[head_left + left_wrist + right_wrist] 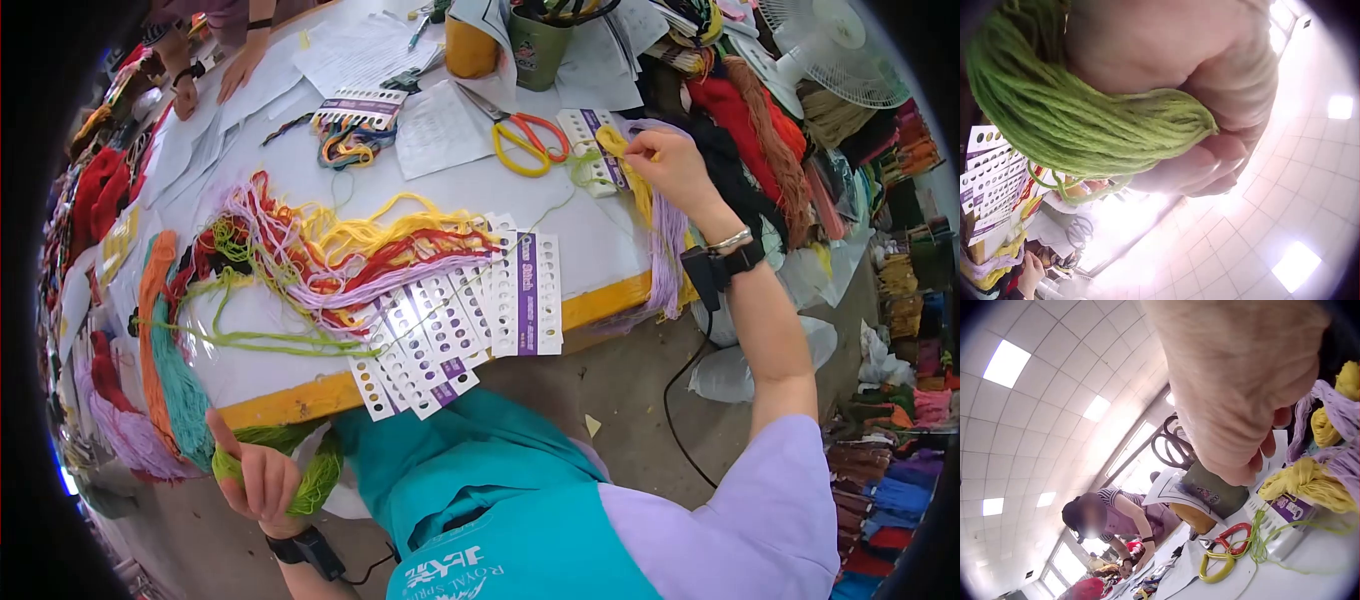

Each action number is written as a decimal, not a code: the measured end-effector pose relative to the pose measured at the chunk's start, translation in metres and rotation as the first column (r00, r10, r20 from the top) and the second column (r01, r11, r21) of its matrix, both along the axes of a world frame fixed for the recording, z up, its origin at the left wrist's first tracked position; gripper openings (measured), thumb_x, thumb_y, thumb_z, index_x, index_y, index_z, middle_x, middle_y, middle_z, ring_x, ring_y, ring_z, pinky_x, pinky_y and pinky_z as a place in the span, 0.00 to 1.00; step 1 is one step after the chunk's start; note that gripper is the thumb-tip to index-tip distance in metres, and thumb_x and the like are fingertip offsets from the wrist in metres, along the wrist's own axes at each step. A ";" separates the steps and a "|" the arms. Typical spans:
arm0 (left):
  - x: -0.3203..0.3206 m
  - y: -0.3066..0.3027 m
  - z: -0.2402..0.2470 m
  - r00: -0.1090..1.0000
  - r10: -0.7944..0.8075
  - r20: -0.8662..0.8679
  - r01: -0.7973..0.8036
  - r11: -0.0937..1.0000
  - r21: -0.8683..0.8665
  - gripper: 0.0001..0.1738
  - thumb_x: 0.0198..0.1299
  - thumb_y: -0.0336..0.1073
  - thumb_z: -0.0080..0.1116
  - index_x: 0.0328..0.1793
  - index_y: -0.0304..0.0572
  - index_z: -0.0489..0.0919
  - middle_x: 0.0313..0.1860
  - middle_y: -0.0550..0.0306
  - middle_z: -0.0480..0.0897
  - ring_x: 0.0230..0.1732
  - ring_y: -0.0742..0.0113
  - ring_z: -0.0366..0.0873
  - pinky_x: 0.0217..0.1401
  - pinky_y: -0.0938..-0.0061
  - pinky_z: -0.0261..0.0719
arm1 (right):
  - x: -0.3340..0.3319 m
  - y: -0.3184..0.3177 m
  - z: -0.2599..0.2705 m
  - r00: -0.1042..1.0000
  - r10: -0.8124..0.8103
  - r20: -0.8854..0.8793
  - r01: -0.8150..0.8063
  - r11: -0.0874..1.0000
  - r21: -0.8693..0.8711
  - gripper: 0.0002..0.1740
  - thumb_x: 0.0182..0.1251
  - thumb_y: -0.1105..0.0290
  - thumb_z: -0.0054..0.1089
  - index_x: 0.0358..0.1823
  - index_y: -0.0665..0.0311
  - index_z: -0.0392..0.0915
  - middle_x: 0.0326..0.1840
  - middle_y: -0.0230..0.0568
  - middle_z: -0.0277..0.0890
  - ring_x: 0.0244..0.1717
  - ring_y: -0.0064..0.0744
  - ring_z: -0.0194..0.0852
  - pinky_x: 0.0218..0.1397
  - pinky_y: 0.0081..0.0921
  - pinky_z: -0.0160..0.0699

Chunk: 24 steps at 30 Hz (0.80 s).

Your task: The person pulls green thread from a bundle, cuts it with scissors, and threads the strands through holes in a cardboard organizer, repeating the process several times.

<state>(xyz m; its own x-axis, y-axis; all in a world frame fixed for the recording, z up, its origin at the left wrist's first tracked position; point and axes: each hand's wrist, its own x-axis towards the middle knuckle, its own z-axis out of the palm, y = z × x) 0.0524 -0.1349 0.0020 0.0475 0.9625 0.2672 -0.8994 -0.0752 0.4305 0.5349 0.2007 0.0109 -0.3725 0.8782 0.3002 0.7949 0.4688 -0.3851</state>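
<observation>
My left hand (262, 480) holds a skein of bright green thread (1104, 125) below the table's front left corner; its index finger points up while the other fingers curl. In the left wrist view the skein bends round the palm. My right hand (675, 170) is raised over the table's right side, fingers bent and fingertips close together. I cannot tell whether a strand lies between them. Right by those fingertips are a yellow skein (636, 185) and a loose tangle of light green thread (1261, 540) on a white thread card (590, 150). A thin green strand runs across the table toward this tangle.
Fanned white hole-punched cards (525, 300) carry red, yellow and lilac threads (340, 260). Scissors (520, 140) with red and yellow handles lie near a green pot (538, 50). Orange and teal skeins (178, 350) hang at left. Another person's hands (240, 70) rest on far papers.
</observation>
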 end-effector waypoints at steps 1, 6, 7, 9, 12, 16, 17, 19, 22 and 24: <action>0.001 0.000 -0.001 1.000 0.008 -0.002 -0.008 1.000 -0.018 0.30 0.71 0.36 0.52 0.77 0.46 0.59 0.17 0.63 0.71 0.11 0.81 0.66 0.10 0.88 0.68 | -0.006 0.001 -0.001 0.999 -0.018 0.043 0.020 0.999 -0.032 0.09 0.55 0.66 0.62 0.33 0.63 0.84 0.33 0.42 0.79 0.38 0.42 0.79 0.41 0.34 0.76; 0.000 0.011 -0.014 0.997 -0.037 -0.070 0.039 0.999 0.025 0.08 0.72 0.36 0.51 0.50 0.40 0.74 0.16 0.65 0.69 0.10 0.81 0.64 0.11 0.88 0.68 | -0.043 0.014 -0.026 0.988 0.059 0.141 -0.074 0.992 0.102 0.07 0.56 0.67 0.61 0.34 0.58 0.84 0.40 0.35 0.79 0.50 0.39 0.74 0.50 0.36 0.76; 0.002 0.012 -0.013 0.997 -0.028 -0.073 0.028 1.000 0.003 0.07 0.72 0.36 0.51 0.46 0.41 0.72 0.16 0.65 0.69 0.10 0.82 0.64 0.11 0.88 0.68 | -0.051 0.017 -0.031 0.986 0.061 0.152 -0.081 0.988 0.130 0.07 0.56 0.67 0.61 0.35 0.58 0.84 0.40 0.35 0.78 0.51 0.38 0.73 0.50 0.35 0.76; 0.010 0.014 -0.009 0.997 -0.008 -0.077 0.004 0.999 -0.044 0.09 0.72 0.36 0.51 0.37 0.43 0.69 0.16 0.64 0.69 0.10 0.82 0.64 0.11 0.89 0.67 | -0.062 0.025 -0.040 0.982 0.065 0.178 -0.094 0.983 0.159 0.07 0.56 0.67 0.61 0.34 0.58 0.84 0.41 0.34 0.78 0.52 0.38 0.72 0.51 0.34 0.76; 0.013 0.015 -0.009 0.996 -0.018 -0.092 0.014 0.999 -0.046 0.08 0.72 0.36 0.51 0.40 0.42 0.70 0.16 0.64 0.69 0.10 0.81 0.64 0.11 0.89 0.66 | -0.074 0.036 -0.048 0.968 0.059 0.242 -0.095 0.985 0.141 0.07 0.55 0.66 0.60 0.33 0.57 0.85 0.41 0.32 0.79 0.52 0.38 0.72 0.51 0.35 0.77; 0.013 0.011 -0.012 0.996 -0.009 -0.091 0.003 0.998 -0.070 0.08 0.71 0.37 0.52 0.42 0.40 0.73 0.17 0.64 0.71 0.11 0.80 0.66 0.10 0.88 0.65 | -0.075 0.042 -0.045 0.964 0.065 0.259 -0.076 0.996 0.035 0.08 0.57 0.67 0.58 0.33 0.59 0.84 0.39 0.36 0.79 0.50 0.40 0.73 0.50 0.36 0.77; 0.013 0.011 -0.013 0.996 -0.008 -0.090 0.002 0.998 -0.068 0.08 0.71 0.37 0.52 0.42 0.40 0.73 0.17 0.64 0.71 0.11 0.80 0.65 0.09 0.88 0.64 | -0.072 0.042 -0.043 0.970 0.074 0.232 -0.077 0.997 0.002 0.08 0.57 0.67 0.58 0.33 0.60 0.83 0.38 0.37 0.80 0.49 0.41 0.74 0.49 0.37 0.77; 0.014 0.012 -0.012 0.996 0.008 -0.094 -0.017 0.996 -0.093 0.08 0.71 0.37 0.52 0.43 0.40 0.73 0.18 0.63 0.71 0.11 0.80 0.65 0.10 0.88 0.63 | -0.063 0.040 -0.036 0.994 0.097 0.040 -0.096 0.995 -0.022 0.08 0.58 0.69 0.58 0.35 0.62 0.82 0.36 0.40 0.80 0.44 0.42 0.76 0.46 0.35 0.77; 0.023 0.011 0.002 0.983 0.088 -0.162 -0.124 0.966 -0.225 0.07 0.70 0.36 0.52 0.45 0.40 0.74 0.24 0.62 0.72 0.15 0.80 0.65 0.15 0.87 0.63 | -0.072 0.016 -0.001 0.970 0.124 -0.209 -0.152 0.980 -0.126 0.07 0.59 0.71 0.58 0.37 0.65 0.80 0.33 0.44 0.80 0.37 0.42 0.78 0.41 0.32 0.77; 0.039 0.015 0.017 0.944 0.165 -0.286 -0.267 0.892 -0.365 0.09 0.68 0.35 0.53 0.49 0.39 0.75 0.29 0.61 0.72 0.18 0.80 0.65 0.20 0.86 0.63 | -0.089 -0.015 0.031 0.936 0.182 -0.301 -0.239 0.957 -0.164 0.06 0.59 0.73 0.59 0.36 0.67 0.79 0.31 0.43 0.80 0.35 0.40 0.78 0.39 0.29 0.76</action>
<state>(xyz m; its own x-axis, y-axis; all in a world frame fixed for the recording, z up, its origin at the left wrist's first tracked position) 0.0914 -0.1196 0.0191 -0.1599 0.9788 -0.1279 -0.7448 -0.0346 0.6664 0.4456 0.1858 0.0420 -0.4812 0.8402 0.2500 0.5325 0.5067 -0.6780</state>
